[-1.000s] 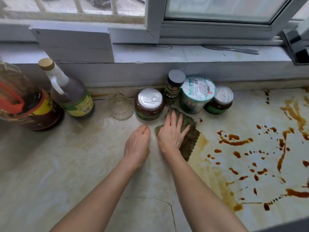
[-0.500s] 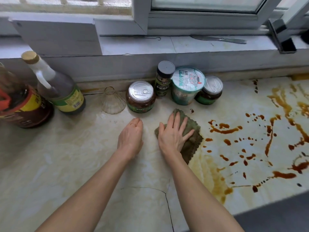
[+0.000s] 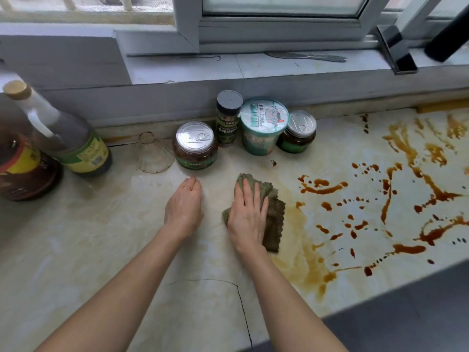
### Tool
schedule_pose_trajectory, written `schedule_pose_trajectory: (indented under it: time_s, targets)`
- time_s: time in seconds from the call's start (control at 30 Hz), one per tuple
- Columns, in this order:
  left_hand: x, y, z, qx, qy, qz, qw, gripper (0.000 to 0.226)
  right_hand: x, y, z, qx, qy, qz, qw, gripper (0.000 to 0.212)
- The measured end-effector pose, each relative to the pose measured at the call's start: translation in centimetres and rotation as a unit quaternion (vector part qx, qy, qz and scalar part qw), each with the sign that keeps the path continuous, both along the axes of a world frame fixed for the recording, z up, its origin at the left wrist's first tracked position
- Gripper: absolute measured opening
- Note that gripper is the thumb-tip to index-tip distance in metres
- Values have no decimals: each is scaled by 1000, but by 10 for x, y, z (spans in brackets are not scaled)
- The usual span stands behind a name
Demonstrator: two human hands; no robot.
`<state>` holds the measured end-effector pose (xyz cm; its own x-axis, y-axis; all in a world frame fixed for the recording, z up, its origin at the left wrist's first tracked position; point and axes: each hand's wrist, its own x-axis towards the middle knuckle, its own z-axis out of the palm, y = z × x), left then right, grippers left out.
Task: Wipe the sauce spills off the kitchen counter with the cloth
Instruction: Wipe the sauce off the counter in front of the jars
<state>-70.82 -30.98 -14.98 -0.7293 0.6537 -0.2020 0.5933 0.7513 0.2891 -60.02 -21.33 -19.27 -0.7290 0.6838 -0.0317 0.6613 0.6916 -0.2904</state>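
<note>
— Where's the cloth (image 3: 275,224)?
— Under the right hand (image 3: 247,217), fingers flat, pressing it on the counter (image 3: 101,250). Sauce spills (image 3: 322,190) lie right of it.
— The left hand (image 3: 184,209)?
— Beside it, loosely curled, empty.

dark bottle (image 3: 22,171) cut off, cloth (image 3: 275,219) partly covered
</note>
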Motion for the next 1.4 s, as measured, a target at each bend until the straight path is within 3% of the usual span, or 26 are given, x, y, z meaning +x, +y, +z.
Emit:
schedule_pose_trajectory:
  time_s: [0.2, 0.3, 0.4, 0.53, 0.77, 0.97, 1.07, 1.27, 1.4]
  targets:
    - [-1, -1, 4, -4, 1, -8, 1000, 55, 67, 15, -3, 31, 43, -112, 992, 53]
    - [0, 0, 3, 1, 0, -13, 1000, 60, 58, 8, -1, 5, 40, -129, 991, 54]
    - [1, -1, 2, 4, 5, -18, 1000, 62, 41, -18, -1, 0, 31, -48, 998, 61]
    - [1, -5, 2, 6, 10, -22, 1000, 60, 56, -12, -1, 5, 33, 17, 999, 56]
    - [1, -5, 1, 5, 1, -28, 1000, 66, 67, -4, 2, -9, 74, -79, 994, 57]
    - [-4, -9, -5, 10, -8, -35, 999, 66, 51, -55, 1, -18, 69, 102, 992, 57]
    - [-6, -10, -6, 1, -10, -37, 999, 64, 71, -34, 1, 5, 88, 131, 987, 52]
    - [-8, -6, 3, -33, -2, -48, 998, 37, 85, 0, 9, -28, 128, 23, 991, 39]
    - [-5, -3, 6, -40, -8, -40, 998, 26, 80, -44, 4, -59, 166, 120, 977, 30]
